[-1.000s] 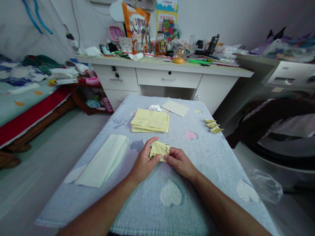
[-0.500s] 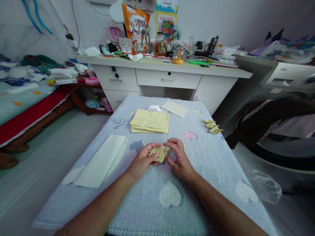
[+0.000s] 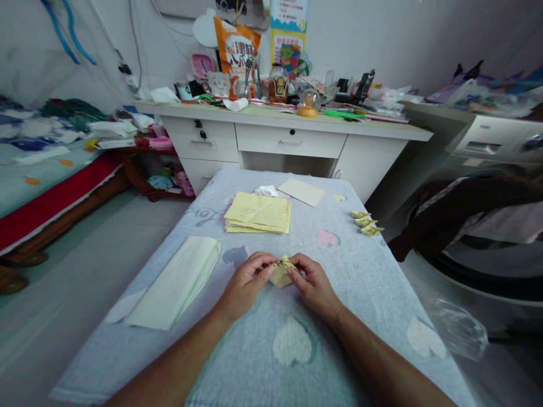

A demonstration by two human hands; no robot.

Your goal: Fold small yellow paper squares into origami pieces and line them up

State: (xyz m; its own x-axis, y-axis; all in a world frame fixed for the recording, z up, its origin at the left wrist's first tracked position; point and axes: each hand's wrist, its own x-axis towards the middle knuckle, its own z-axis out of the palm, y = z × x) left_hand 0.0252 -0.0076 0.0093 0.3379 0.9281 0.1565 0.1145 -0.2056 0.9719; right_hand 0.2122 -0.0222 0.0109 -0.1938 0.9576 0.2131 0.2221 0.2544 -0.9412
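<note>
A small folded yellow paper [image 3: 281, 277] with dark marks along its upper part is held between my two hands, just above the cloth-covered table. My left hand [image 3: 251, 277] pinches its left side between thumb and fingers. On the right side, my right hand [image 3: 313, 281] grips it the same way. Beyond the hands lies a stack of yellow paper sheets [image 3: 258, 212]. Several small folded yellow paper pieces [image 3: 367, 223] sit in a row near the table's right edge.
A folded pale green cloth or paper [image 3: 178, 282] lies at the left of the table [image 3: 348, 350]. Behind the stack are a cream card [image 3: 301, 191] and crumpled white tissue [image 3: 266, 191]. A cluttered white desk [image 3: 292, 138] stands beyond, with a washing machine [image 3: 492, 141] on the right.
My right hand has closed on the paper's right side, where its fingers were apart before. The paper is turned, showing a plain pointed lower part and marks at the top.
</note>
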